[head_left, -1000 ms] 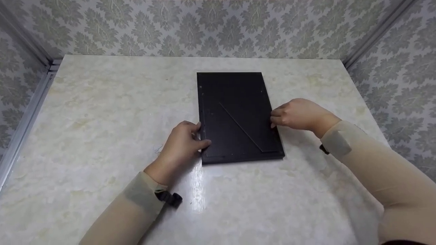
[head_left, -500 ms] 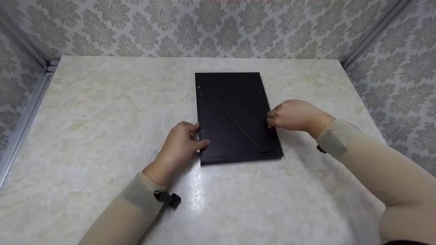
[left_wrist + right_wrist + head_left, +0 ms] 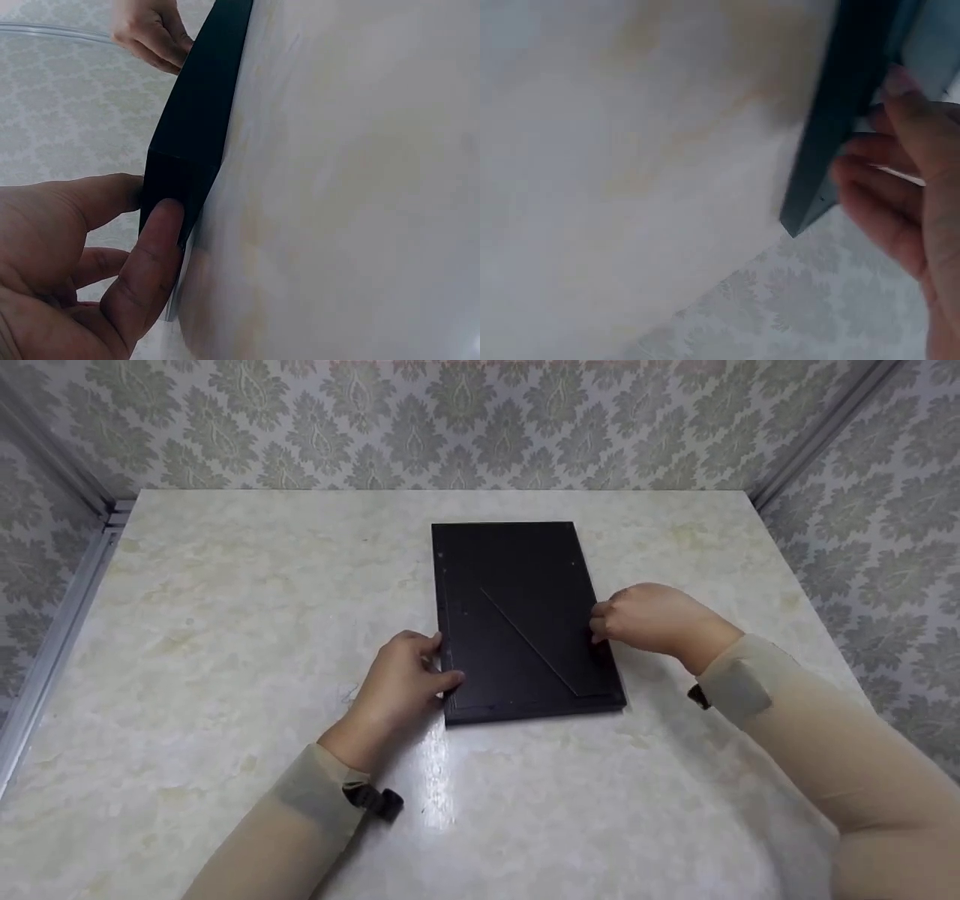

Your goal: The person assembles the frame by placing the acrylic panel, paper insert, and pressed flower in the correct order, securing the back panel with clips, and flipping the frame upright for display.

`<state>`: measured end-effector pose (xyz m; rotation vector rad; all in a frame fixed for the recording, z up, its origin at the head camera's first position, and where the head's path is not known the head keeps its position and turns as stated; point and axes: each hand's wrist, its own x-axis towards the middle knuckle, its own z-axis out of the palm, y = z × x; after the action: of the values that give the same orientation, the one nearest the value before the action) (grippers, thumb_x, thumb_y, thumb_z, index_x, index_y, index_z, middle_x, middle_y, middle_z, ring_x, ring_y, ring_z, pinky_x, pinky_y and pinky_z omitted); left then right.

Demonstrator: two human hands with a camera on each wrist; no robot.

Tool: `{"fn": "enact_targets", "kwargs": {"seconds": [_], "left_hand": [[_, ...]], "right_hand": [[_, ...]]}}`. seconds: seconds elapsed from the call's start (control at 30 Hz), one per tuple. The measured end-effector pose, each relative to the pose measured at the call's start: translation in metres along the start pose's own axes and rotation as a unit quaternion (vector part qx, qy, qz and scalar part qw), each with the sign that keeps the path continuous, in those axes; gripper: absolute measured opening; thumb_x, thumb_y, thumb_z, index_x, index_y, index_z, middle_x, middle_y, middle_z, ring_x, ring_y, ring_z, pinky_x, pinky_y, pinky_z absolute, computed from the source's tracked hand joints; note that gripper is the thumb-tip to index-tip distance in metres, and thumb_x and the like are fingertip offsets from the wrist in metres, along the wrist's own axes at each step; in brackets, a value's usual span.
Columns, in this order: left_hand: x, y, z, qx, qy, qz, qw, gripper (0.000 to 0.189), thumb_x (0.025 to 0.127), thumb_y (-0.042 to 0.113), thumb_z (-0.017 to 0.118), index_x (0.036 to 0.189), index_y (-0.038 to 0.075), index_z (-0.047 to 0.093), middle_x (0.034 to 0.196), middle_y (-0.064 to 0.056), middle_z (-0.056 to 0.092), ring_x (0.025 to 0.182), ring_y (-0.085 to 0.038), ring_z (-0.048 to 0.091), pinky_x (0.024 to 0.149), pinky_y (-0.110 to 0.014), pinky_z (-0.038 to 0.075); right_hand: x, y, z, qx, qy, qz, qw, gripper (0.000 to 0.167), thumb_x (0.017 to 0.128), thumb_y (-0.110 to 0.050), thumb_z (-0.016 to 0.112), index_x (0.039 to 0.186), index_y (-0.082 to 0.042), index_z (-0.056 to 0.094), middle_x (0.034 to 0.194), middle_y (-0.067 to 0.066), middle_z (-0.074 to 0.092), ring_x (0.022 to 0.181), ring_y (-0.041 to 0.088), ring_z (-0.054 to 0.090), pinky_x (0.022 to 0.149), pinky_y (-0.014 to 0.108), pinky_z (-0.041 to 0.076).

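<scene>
A black picture frame (image 3: 517, 562) lies on the table with its back up, a thin slanted line marking the stand flap (image 3: 551, 671). My left hand (image 3: 401, 675) pinches its near left part, thumb on the back and fingers against the side; the left wrist view shows thumb and fingers across the thick edge. On the opposite long edge is my right hand (image 3: 645, 615), its bent fingers gripping at the rim. In the right wrist view, the right thumb (image 3: 901, 86) touches the rim with the other fingers curled beside it. The frame's front face is hidden underneath.
The pale marbled table (image 3: 262, 585) surrounds the frame. Patterned wallpaper (image 3: 420, 427) rises behind it and on both sides. A metal rail (image 3: 64, 622) runs along the left side. Dark straps with small devices (image 3: 375, 801) sit on the wrists.
Both hands stay on the frame, which lies in nearly the same place. The right hand's fingers have shifted slightly inward over the right rim. The view has tilted a little.
</scene>
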<state>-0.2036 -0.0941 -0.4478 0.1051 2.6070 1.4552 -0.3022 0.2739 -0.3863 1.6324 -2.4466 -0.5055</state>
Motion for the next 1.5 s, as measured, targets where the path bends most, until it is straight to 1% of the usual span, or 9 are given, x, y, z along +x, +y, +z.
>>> {"fn": "enact_targets", "kwargs": {"seconds": [0.07,0.17,0.27,0.37,0.5,0.57,0.73,1.27,1.5], "left_hand": [[0.000,-0.001,0.000,0.001,0.001,-0.004,1.0000,0.068,0.095,0.015,0.091,0.153,-0.006,0.063,0.134,-0.022,0.066,0.101,-0.023,0.066,0.089,-0.032,0.057],[-0.001,-0.001,-0.001,0.003,0.001,-0.009,1.0000,0.070,0.095,0.015,0.091,0.154,-0.006,0.062,0.135,-0.021,0.066,0.100,-0.021,0.066,0.087,-0.030,0.056],[0.001,0.000,-0.001,0.004,0.002,-0.009,1.0000,0.070,0.095,0.015,0.092,0.155,-0.006,0.062,0.134,-0.021,0.067,0.100,-0.021,0.065,0.088,-0.031,0.055],[0.002,0.001,0.000,0.006,0.006,-0.006,0.9999,0.069,0.094,0.015,0.092,0.153,-0.005,0.064,0.133,-0.021,0.068,0.100,-0.021,0.065,0.089,-0.032,0.055],[0.002,0.001,0.002,0.004,0.008,-0.006,0.9999,0.065,0.094,0.014,0.093,0.151,-0.005,0.067,0.131,-0.020,0.069,0.099,-0.021,0.065,0.089,-0.032,0.055],[0.001,0.001,0.003,0.002,0.006,-0.008,0.9999,0.065,0.094,0.014,0.093,0.151,-0.004,0.068,0.131,-0.019,0.069,0.098,-0.021,0.065,0.088,-0.032,0.056],[0.000,0.002,0.002,-0.002,0.008,-0.014,0.9999,0.061,0.093,0.014,0.093,0.147,-0.003,0.072,0.130,-0.018,0.068,0.096,-0.021,0.067,0.087,-0.031,0.059],[0.001,0.001,0.001,-0.024,0.001,-0.014,0.9996,0.066,0.095,0.013,0.091,0.153,-0.005,0.064,0.138,-0.020,0.066,0.097,-0.019,0.070,0.084,-0.028,0.060],[0.002,0.000,0.001,-0.023,0.001,-0.013,0.9996,0.060,0.095,0.013,0.091,0.147,-0.005,0.069,0.137,-0.021,0.066,0.102,-0.023,0.064,0.090,-0.032,0.056]], "right_hand": [[-0.003,0.000,0.009,0.065,0.053,0.068,0.9942,0.010,0.106,-0.013,0.079,0.102,-0.005,0.082,0.099,0.009,0.079,0.084,0.029,0.078,0.075,0.043,0.068],[-0.004,0.002,0.024,0.152,0.122,0.177,0.9647,0.009,0.109,-0.007,0.073,0.109,-0.004,0.082,0.107,0.011,0.081,0.093,0.031,0.078,0.081,0.047,0.067],[0.001,0.005,0.037,0.235,0.155,0.298,0.9121,0.015,0.110,-0.010,0.067,0.110,-0.004,0.082,0.109,0.013,0.082,0.095,0.033,0.077,0.085,0.051,0.065],[0.009,0.009,0.045,0.318,0.169,0.404,0.8411,0.022,0.111,-0.015,0.065,0.117,-0.003,0.082,0.117,0.017,0.081,0.105,0.036,0.076,0.093,0.054,0.062],[0.014,0.013,0.053,0.427,0.155,0.455,0.7658,0.039,0.110,-0.023,0.073,0.143,-0.002,0.075,0.137,0.023,0.074,0.123,0.042,0.071,0.105,0.056,0.058],[0.014,0.013,0.056,0.467,0.131,0.455,0.7464,0.056,0.107,-0.027,0.078,0.156,-0.004,0.066,0.147,0.024,0.067,0.131,0.043,0.066,0.110,0.057,0.055],[0.014,0.015,0.061,0.518,0.080,0.432,0.7337,0.080,0.104,-0.029,0.083,0.172,-0.009,0.047,0.158,0.022,0.054,0.133,0.039,0.052,0.112,0.052,0.045],[0.023,0.021,0.052,0.591,0.039,0.417,0.6893,0.082,0.104,-0.013,0.083,0.175,-0.017,0.042,0.146,0.022,0.061,0.107,0.018,0.057,0.086,0.023,0.047],[0.022,0.026,0.050,0.559,0.004,0.400,0.7263,0.080,0.107,-0.019,0.081,0.176,-0.016,0.039,0.128,0.012,0.043,0.101,0.022,0.039,0.080,0.030,0.037]]}}
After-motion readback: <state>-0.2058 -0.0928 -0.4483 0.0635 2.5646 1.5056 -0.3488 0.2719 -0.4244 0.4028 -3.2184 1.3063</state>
